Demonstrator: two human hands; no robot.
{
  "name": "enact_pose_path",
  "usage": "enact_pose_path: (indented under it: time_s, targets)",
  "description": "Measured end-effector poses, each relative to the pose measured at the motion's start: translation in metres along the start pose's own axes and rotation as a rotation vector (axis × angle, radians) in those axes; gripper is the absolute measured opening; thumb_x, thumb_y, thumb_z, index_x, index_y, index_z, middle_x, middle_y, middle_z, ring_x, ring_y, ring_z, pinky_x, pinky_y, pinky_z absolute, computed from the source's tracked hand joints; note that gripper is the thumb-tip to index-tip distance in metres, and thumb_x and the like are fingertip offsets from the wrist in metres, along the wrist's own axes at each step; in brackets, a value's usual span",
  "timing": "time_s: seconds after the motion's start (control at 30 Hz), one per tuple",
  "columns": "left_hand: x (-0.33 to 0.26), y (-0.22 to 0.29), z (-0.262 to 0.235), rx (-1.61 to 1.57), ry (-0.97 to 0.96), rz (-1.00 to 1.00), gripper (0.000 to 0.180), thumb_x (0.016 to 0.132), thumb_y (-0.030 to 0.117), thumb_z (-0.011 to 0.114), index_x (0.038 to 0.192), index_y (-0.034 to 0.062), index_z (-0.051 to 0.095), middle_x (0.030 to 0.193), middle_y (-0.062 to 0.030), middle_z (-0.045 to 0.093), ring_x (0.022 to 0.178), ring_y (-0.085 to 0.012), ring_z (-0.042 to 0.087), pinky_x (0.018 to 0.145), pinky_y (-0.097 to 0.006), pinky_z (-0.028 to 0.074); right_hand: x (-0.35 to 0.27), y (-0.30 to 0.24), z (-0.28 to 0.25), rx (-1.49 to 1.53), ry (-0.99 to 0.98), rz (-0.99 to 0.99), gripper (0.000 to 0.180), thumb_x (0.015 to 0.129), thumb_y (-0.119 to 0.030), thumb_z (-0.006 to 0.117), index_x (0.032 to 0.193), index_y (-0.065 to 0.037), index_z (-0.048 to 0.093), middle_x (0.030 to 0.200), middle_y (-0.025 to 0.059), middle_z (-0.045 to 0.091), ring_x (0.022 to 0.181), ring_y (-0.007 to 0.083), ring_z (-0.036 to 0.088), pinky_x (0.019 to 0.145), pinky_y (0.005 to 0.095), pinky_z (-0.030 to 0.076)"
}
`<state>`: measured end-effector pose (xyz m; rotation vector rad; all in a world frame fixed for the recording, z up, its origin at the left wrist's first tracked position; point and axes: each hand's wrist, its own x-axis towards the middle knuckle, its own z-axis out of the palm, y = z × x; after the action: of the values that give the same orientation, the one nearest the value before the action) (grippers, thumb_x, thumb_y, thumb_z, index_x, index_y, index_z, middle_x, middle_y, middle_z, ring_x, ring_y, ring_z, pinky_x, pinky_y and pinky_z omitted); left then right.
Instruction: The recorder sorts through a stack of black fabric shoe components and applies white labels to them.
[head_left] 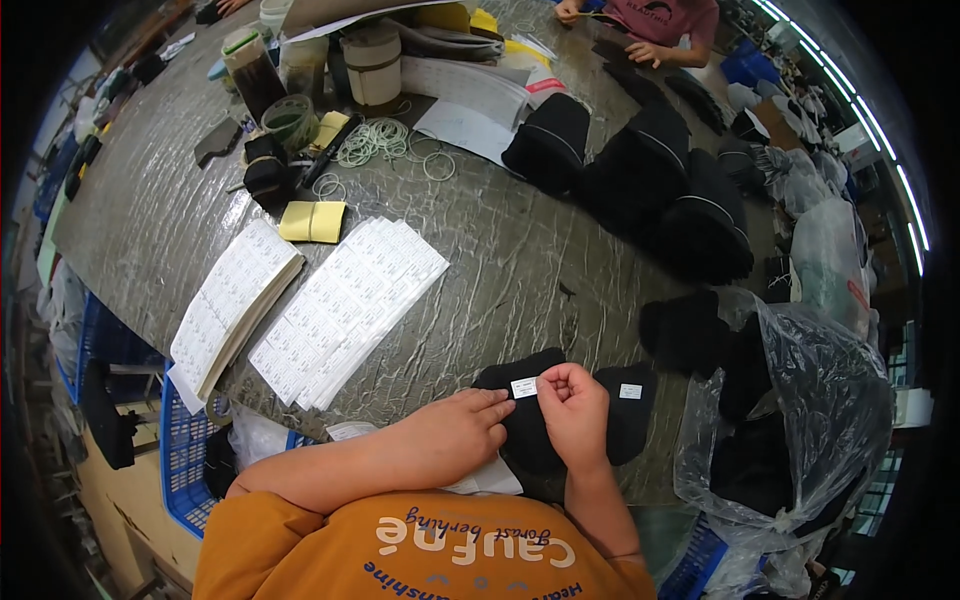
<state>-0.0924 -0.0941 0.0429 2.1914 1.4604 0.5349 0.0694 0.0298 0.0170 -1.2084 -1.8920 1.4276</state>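
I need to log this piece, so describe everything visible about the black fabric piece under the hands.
The black fabric piece is dark, soft-looking and rounded, lying flat at the near table edge. A small white label sits on its upper part. The left hand rests on its left side with fingertips at the label; the right hand pinches the label's right end. A second labelled black piece adjoins its right side.

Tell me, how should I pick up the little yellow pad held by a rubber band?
Pinch the yellow pad by its two long edges, coming straight down from above. It lies flat on the table with bare space on its lower side, so probably nothing blocks fingers there.
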Motion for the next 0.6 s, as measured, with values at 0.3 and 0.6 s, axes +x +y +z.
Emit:
enact_pose_path:
  time_s: [0.3,0.6]
  targets:
    - [0.005,0.002,-0.004,-0.088,0.008,-0.028,0.024,0.082,0.012,0.054,0.095,-0.0068,0.063,0.129,-0.0273,0.053,0.116,-0.036,0.052,0.101,-0.041,0.042,0.0,0.002,0.001,-0.032,0.025,-0.024,0.004,0.084,0.0,0.065,0.083,0.003,0.063,0.069,0.0033,0.064,0.058,0.0041,0.056,0.055,0.0215,0.047]
    - [0.009,-0.004,0.013,0.08,0.028,-0.001,0.023,0.081,0.015,0.058,0.089,-0.0061,0.064,0.137,-0.0254,0.048,0.104,-0.0281,0.053,0.094,-0.034,0.044,-0.001,-0.006,0.003,-0.029,0.093,-0.014,0.02,0.081,0.0,0.068,0.097,0.0,0.056,0.067,0.0041,0.062,0.059,0.0065,0.056,0.055,0.023,0.047]
